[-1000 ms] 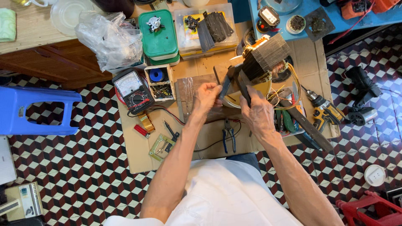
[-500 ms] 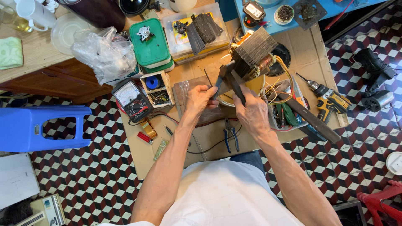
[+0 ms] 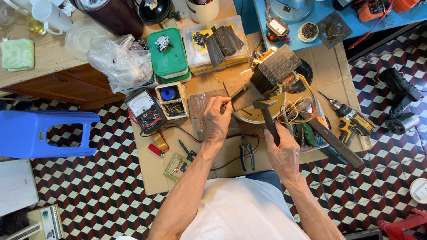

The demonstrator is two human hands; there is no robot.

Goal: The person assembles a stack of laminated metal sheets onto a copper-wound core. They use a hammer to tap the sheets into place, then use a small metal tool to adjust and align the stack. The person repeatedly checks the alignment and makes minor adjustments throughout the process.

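The left hand (image 3: pixel 216 119) grips a flat blade (image 3: pixel 235 92) against the transformer core (image 3: pixel 272 69). The right hand (image 3: pixel 283 153) clamps a hammer (image 3: pixel 267 114) just below that core.

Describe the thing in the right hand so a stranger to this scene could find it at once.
Start at the cardboard sheet on the tiled floor, then find the white bowl near its middle. Over the bowl's near rim the right hand grips a hammer. Unlike the blue-handled pliers beside it, it has a dark handle and a grey crosswise head.

I'm sitting in a home repair workshop: my multimeter (image 3: pixel 143 109), drill (image 3: pixel 351 119), pliers (image 3: pixel 246 151) and parts boxes (image 3: pixel 169 54) crowd cardboard (image 3: pixel 153 171) laid on a checkered tile floor (image 3: pixel 98 195).
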